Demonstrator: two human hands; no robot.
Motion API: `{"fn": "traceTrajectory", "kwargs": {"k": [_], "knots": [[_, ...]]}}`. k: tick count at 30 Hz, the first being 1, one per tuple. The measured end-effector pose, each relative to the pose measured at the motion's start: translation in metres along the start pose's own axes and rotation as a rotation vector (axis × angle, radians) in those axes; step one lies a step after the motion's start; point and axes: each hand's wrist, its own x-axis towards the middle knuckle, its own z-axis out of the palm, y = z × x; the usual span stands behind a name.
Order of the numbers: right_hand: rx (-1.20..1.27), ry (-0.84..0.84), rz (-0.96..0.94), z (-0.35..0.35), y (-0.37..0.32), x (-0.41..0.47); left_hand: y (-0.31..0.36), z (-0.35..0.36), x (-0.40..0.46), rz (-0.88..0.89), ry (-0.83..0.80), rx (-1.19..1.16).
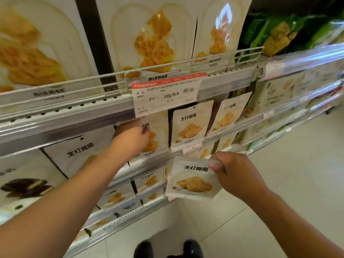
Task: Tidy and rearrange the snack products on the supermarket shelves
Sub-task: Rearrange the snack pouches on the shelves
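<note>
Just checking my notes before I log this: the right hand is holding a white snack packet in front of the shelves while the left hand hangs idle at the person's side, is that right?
Not quite. The head view shows the right hand holding the white snack packet, but the left hand is reaching into the shelf, against a packet under the price tag.

Left hand (130, 140) fingertips hidden behind price tag (165, 95); tag's small print blurred.

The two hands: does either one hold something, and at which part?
The right hand pinches a flat white snack pouch at its upper right corner. The left hand reaches to a white pouch on the shelf; its grip cannot be told.
</note>
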Motion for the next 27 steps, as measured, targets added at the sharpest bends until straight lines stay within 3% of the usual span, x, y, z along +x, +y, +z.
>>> {"fn": "traceTrajectory", "kwargs": {"k": [3,6,14,18,27], "knots": [[0.038,-0.005,-0.128,-0.005,0.022,0.019,0.012,0.0,0.002,-0.054,0.043,0.02],[0.099,-0.136,-0.136,-0.009,0.046,0.037,0.023,0.001,-0.001,-0.115,0.106,0.027],[0.121,-0.158,-0.305,-0.016,0.08,0.061,0.049,0.001,-0.05,-0.034,0.449,-0.103],[0.105,-0.162,-0.359,-0.016,0.079,0.07,0.047,-0.008,-0.08,-0.062,0.548,-0.095],[0.009,-0.097,-0.462,-0.009,0.024,0.095,-0.007,-0.029,-0.153,-0.22,0.586,-0.129]]}}
